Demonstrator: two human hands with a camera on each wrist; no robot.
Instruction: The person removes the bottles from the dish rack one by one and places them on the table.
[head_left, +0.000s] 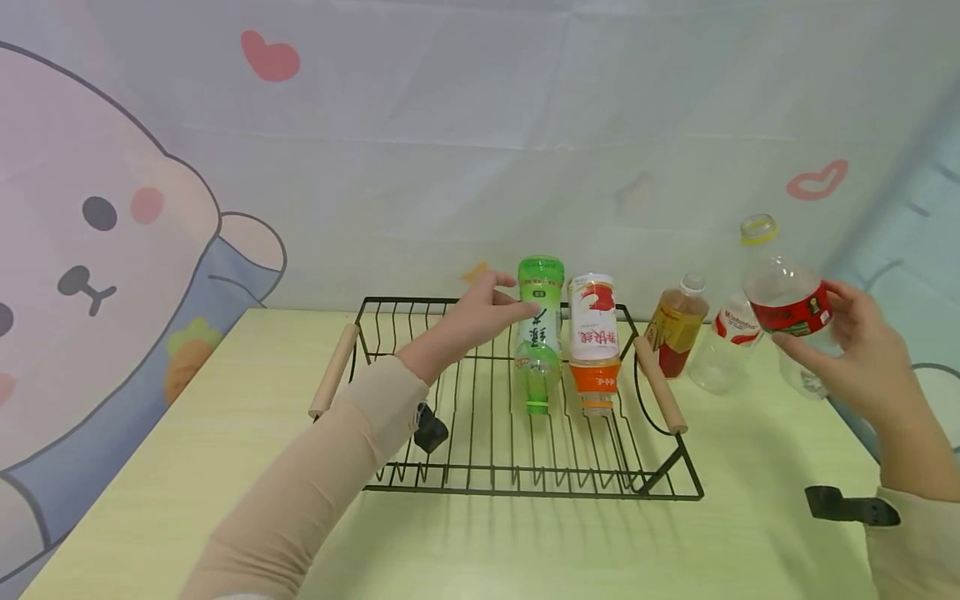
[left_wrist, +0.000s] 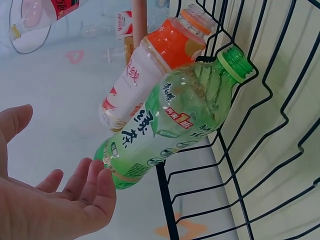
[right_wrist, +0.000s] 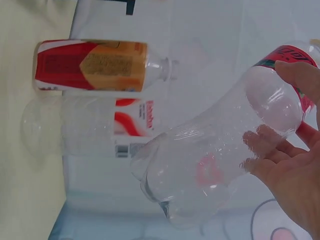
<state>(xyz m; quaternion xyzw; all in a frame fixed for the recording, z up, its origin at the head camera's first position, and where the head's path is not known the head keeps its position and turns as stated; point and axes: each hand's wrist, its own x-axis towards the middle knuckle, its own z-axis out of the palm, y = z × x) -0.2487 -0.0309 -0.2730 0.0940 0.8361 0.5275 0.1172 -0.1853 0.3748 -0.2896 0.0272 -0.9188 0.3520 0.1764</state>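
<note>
My left hand [head_left: 476,321] is beside the upturned end of a green tea bottle [head_left: 537,367], its fingers relaxed and its thumb apart in the left wrist view. That bottle leans neck-down in a black wire rack [head_left: 491,492]. Next to it, likewise neck-down, is a white bottle with an orange neck band [head_left: 594,333]. On the right, my right hand [head_left: 870,358] grips a large clear plastic bottle [right_wrist: 200,155] around its red label. The bottle is tilted, its capless mouth with a yellow ring pointing up, and it looks empty.
Two uncapped bottles stand upright right of the rack: one with a yellow and red label [head_left: 678,325], and a clear one with a white and red label [head_left: 731,333]. Wooden handles [head_left: 333,371] flank the rack. A printed cloth [head_left: 450,125] hangs behind the table [head_left: 247,400].
</note>
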